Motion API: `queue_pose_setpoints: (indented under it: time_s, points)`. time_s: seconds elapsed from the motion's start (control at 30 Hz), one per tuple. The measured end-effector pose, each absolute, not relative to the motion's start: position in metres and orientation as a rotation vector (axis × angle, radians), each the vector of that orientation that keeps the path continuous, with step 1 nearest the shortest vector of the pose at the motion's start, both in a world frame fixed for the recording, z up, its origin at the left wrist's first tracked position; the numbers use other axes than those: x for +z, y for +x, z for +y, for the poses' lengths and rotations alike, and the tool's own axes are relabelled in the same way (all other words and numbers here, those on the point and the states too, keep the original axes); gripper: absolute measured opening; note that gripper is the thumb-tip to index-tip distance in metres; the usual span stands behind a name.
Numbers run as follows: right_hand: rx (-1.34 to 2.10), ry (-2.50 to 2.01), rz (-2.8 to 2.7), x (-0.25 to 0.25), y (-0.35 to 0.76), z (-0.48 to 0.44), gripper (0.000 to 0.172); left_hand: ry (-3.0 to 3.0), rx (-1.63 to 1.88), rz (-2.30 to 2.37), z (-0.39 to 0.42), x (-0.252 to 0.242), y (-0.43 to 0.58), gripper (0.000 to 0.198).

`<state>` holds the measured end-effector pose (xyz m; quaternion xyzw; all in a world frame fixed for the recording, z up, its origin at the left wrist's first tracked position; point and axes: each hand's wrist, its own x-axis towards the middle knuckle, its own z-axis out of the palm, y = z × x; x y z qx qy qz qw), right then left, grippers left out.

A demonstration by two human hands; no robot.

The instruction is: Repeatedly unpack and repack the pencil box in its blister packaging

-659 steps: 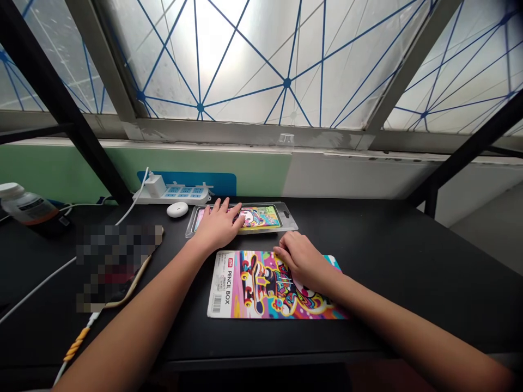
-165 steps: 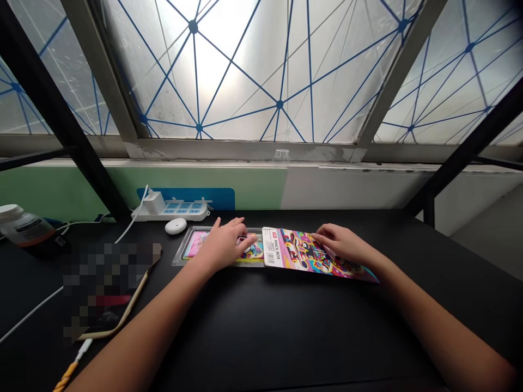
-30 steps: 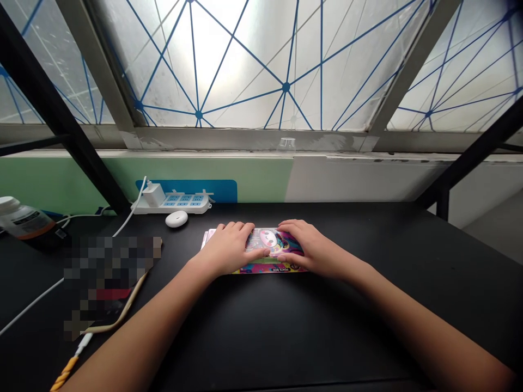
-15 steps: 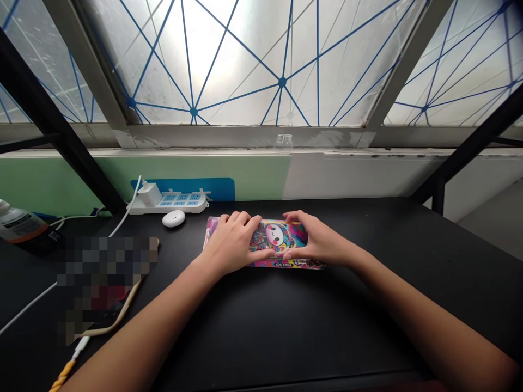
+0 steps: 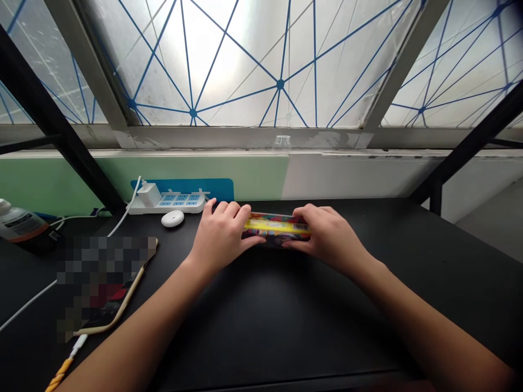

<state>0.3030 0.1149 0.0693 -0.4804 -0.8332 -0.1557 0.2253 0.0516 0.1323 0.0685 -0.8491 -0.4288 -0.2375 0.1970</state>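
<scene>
A colourful pencil box is held near the back of the black desk, one of its long sides facing me, with a yellow strip and a barcode on it. My left hand is closed on the left end, fingers over the top and thumb along the lower front. On the right end, my right hand grips in the same way, thumb below and fingers above. Both ends of the box are covered by the hands, and the printing is smeared by motion.
Behind my left hand lie a white power strip with a charger and a small white rounded case. A phone-like thing, blurred out, is plugged into a cable at left. A bottle stands farther left.
The pencil box has been turned from its lid with the cartoon face facing up to its yellow-striped side facing me. Both hands have shifted outward to its ends.
</scene>
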Motion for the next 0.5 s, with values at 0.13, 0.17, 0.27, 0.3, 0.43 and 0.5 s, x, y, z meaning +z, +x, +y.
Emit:
queue_pose_setpoints:
  time_s: [0.13, 0.17, 0.27, 0.3, 0.43, 0.5]
  points:
    - [-0.520, -1.355, -2.438, 0.061, 0.294, 0.110, 0.026, -2.493, -0.427, -1.172, 0.125, 0.070, 0.059, 0.030]
    - [-0.522, -1.351, -2.467, 0.059, 0.292, 0.109, 0.025, -2.522, -0.384, -1.184, 0.123, 0.071, 0.061, 0.028]
    - [-0.488, -1.339, -2.529, 0.059, 0.288, 0.107, 0.028, -2.565, -0.286, -1.267, 0.121, 0.073, 0.063, 0.030]
    - [-0.467, -1.340, -2.543, 0.059, 0.287, 0.106, 0.029, -2.570, -0.265, -1.280, 0.121, 0.073, 0.062, 0.033]
    - [-0.316, -1.280, -2.583, 0.055, 0.284, 0.103, 0.040, -2.617, -0.258, -1.242, 0.119, 0.075, 0.058, 0.048]
    - [-0.239, -1.234, -2.602, 0.051, 0.281, 0.103, 0.049, -2.647, -0.270, -1.231, 0.118, 0.073, 0.057, 0.050]
